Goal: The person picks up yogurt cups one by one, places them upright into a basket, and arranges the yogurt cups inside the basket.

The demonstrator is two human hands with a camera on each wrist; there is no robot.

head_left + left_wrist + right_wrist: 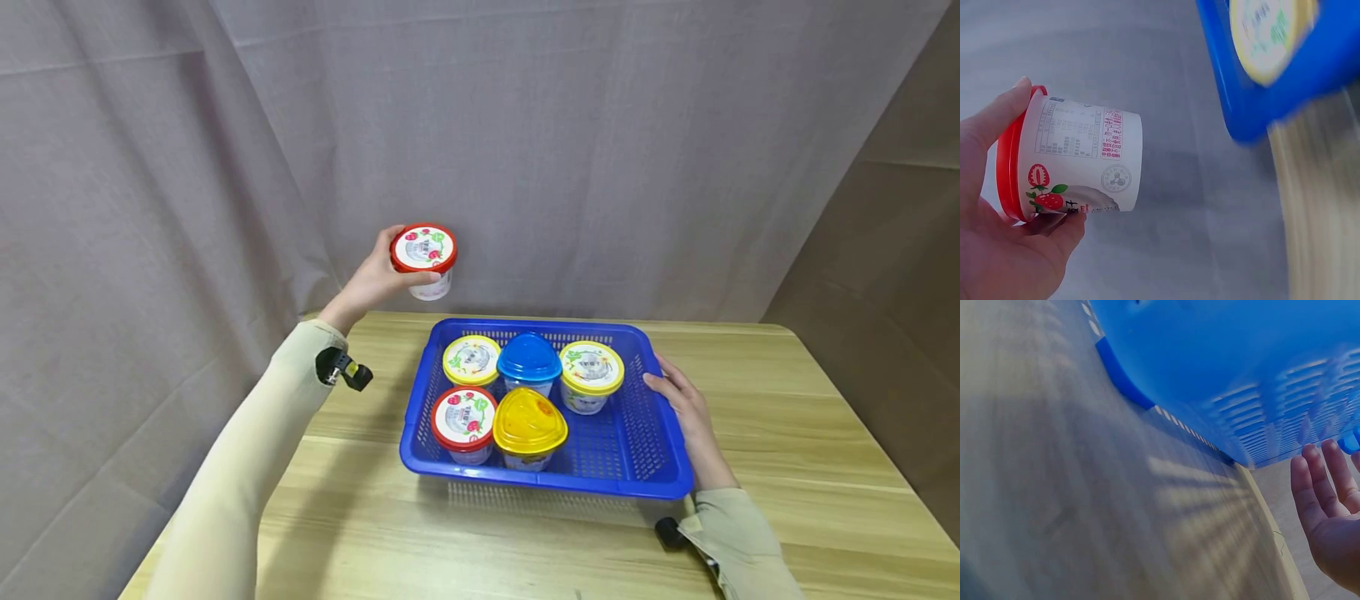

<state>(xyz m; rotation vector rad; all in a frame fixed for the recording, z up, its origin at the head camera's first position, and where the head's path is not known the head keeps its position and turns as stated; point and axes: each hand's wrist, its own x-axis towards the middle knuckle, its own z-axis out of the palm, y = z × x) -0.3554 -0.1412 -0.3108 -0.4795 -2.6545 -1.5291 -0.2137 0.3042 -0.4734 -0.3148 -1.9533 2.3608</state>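
My left hand grips a white plastic cup with a red strawberry-patterned lid, up in the air behind the table's far left part. In the left wrist view the cup lies sideways across the picture, fingers and thumb around its lid end. A blue plastic basket stands on the table. At its right side my right hand holds the rim, thumb over the edge and fingers along the outside. Inside are a red-lidded cup, two cups with round yellow lids, a blue-lidded cup and a yellow triangular-lidded cup.
The wooden table extends to both sides of the basket and in front of it. A grey curtain hangs behind the table's back edge. Small black cameras are strapped to both wrists.
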